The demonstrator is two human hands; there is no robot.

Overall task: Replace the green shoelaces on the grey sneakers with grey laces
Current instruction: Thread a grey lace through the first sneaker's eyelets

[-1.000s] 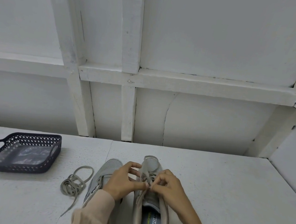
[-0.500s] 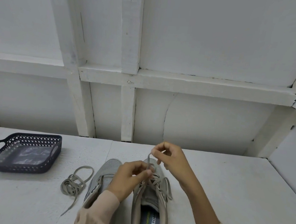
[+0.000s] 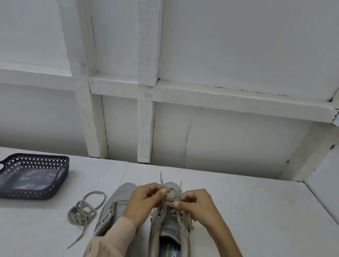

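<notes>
Grey lace [image 3: 163,207], likely soft, light and limp, threads the sneaker [image 3: 172,231] on the bench [image 3: 259,221]; our left hand [image 3: 146,201] and right hand [image 3: 196,206] each pinch an end, best held near the stiff tips.

Matt mesh cloth on the sneaker [image 3: 171,231], and the threaded lace [image 3: 162,180] is flat, dull woven fabric, same as the loose lace [image 3: 84,211]. The basket [image 3: 21,193] is perforated plastic holding crinkled glossy film [image 3: 31,178]; the table [image 3: 259,221] looks matt, grainy.
</notes>
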